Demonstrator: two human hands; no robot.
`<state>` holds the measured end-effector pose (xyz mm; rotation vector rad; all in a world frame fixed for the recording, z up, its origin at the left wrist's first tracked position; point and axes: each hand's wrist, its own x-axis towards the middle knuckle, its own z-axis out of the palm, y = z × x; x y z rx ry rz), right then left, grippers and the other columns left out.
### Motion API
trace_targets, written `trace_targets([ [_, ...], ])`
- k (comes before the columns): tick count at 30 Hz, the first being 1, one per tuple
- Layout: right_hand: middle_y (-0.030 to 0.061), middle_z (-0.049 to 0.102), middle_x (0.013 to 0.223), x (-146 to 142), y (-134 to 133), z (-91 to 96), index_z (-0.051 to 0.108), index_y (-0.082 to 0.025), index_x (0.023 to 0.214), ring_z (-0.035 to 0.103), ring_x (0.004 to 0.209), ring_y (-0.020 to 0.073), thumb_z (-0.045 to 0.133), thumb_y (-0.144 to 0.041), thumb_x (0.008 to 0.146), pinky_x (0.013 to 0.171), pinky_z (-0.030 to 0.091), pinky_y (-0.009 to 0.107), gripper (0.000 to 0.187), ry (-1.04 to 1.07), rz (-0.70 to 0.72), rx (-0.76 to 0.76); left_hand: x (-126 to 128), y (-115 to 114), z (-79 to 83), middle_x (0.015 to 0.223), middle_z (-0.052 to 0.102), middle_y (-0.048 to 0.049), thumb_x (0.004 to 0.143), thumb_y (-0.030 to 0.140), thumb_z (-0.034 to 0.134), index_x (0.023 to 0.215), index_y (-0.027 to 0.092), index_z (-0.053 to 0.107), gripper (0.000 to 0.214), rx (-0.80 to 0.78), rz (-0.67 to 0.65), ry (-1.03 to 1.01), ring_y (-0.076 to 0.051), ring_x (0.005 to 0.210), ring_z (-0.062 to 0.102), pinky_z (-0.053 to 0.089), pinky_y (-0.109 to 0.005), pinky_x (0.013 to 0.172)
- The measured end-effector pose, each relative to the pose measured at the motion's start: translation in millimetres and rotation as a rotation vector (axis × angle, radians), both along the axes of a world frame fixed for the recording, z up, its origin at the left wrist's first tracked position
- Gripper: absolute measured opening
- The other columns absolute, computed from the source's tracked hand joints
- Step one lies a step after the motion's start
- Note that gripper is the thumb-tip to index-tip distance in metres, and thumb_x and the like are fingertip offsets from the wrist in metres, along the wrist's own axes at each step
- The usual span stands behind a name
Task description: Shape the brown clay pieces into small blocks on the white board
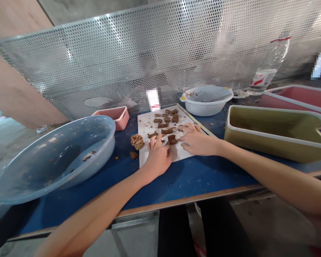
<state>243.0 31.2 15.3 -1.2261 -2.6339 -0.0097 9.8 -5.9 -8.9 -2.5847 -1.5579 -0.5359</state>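
A white sheet [147, 157] lies on the blue tabletop and carries several small brown clay-like pieces in loose rows, with crumbs around them. My left hand [158, 159] reaches over the sheet's near left part, its fingers apart, beside a brown piece [152, 135]. Whether its fingertips touch a piece is hard to see. My right hand [198, 141] rests at the sheet's right side with fingers spread, close to a squarish brown piece [172, 139]. A cracked brown lump [137, 141] and a smaller chunk [133, 155] sit just left of the sheet.
At the left stands a large blue basin [101, 157], with a small pink bin [121, 119] behind it. A white basin [208, 107], an olive bin [264, 142], a pink bin [296, 94] and a water bottle [266, 71] stand right. A perforated metal panel [109, 64] rises behind.
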Motion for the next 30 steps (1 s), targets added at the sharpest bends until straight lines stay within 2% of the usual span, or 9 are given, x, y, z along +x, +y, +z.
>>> trace_targets([
  [5,0.0183,0.054,0.162,0,7,-5.1,0.085,-0.020,0.102,0.040,0.150,0.0465,0.057,-0.035,0.101,0.115,0.038,0.071,0.032,0.029,-0.077,0.012,-3,2,2.5,0.156,0.050,-0.0195,0.103,0.020,0.059,0.106,0.017,0.081,0.022,0.028,0.024,-0.012,-0.046,0.146,0.039,0.043,-0.069,0.117],
  [10,0.0151,0.056,0.160,0,7,-8.2,0.085,-0.024,0.102,0.042,0.146,0.0441,0.057,-0.035,0.101,0.113,0.039,0.069,0.030,0.073,-0.032,0.004,-3,3,3.5,0.154,0.050,-0.0154,0.102,0.021,0.061,0.113,0.022,0.081,0.023,0.028,0.016,-0.025,-0.043,0.144,0.040,0.045,-0.065,0.116],
  [13,0.0125,0.061,0.154,-1,7,-6.8,0.084,-0.025,0.100,0.045,0.144,0.0427,0.060,-0.039,0.100,0.113,0.039,0.067,0.027,0.113,-0.056,0.041,-4,4,4.9,0.151,0.052,-0.0165,0.102,0.021,0.060,0.116,0.022,0.081,0.025,0.044,0.034,-0.043,-0.043,0.141,0.041,0.045,-0.065,0.115],
  [16,0.0127,0.066,0.144,-2,10,-5.2,0.080,-0.026,0.110,0.047,0.140,0.0428,0.064,-0.048,0.098,0.112,0.039,0.065,0.030,0.171,-0.117,0.062,-6,7,7.1,0.144,0.055,-0.0182,0.100,0.016,0.057,0.127,0.018,0.075,0.033,0.097,0.072,-0.096,-0.041,0.136,0.044,0.044,-0.063,0.117],
  [19,0.0133,0.067,0.141,-3,15,-7.3,0.075,-0.028,0.125,0.049,0.138,0.0426,0.065,-0.058,0.097,0.110,0.040,0.064,0.043,0.218,-0.139,0.069,-9,12,7.9,0.139,0.059,-0.0164,0.097,0.011,0.055,0.135,0.019,0.070,0.041,0.138,0.074,-0.162,-0.038,0.131,0.047,0.044,-0.059,0.118],
  [22,0.0134,0.067,0.140,-5,19,-14.0,0.072,-0.029,0.129,0.051,0.135,0.0418,0.065,-0.066,0.096,0.109,0.041,0.063,0.050,0.228,-0.125,0.095,-10,16,6.4,0.136,0.060,-0.0150,0.097,0.010,0.055,0.133,0.020,0.069,0.040,0.140,0.069,-0.193,-0.037,0.130,0.048,0.044,-0.057,0.118],
  [30,0.0128,0.067,0.139,-12,30,-26.9,0.076,-0.029,0.119,0.049,0.135,0.0419,0.071,-0.065,0.094,0.111,0.040,0.064,0.044,0.221,-0.107,0.098,-10,19,3.6,0.133,0.062,-0.0142,0.098,0.011,0.055,0.125,0.019,0.073,0.033,0.113,0.063,-0.224,-0.036,0.129,0.049,0.044,-0.054,0.118],
])
